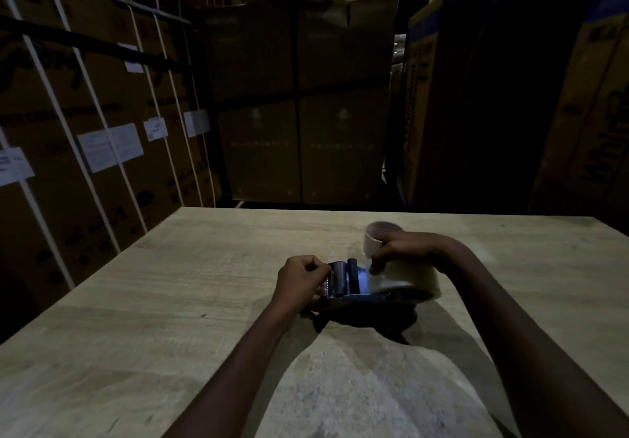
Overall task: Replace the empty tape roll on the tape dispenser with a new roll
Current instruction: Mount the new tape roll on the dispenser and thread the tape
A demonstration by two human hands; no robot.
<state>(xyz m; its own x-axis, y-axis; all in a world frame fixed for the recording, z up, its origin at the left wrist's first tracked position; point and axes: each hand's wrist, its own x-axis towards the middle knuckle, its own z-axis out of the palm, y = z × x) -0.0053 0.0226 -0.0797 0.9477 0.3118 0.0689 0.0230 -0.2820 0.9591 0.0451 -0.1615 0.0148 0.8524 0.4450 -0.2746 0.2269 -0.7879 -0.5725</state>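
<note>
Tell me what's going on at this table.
A person is loading a tape dispenser that lies on a wooden table. The left hand grips its front end by the rollers and toothed blade. The right hand rests on the new clear tape roll, already seated on the dispenser, fingers at the roll's front edge. An empty cardboard core stands on the table just behind that hand.

Dark tape dispenser (343, 284) flat on table, clear new roll (405, 276) mounted; empty core (376, 235) upright behind.
</note>
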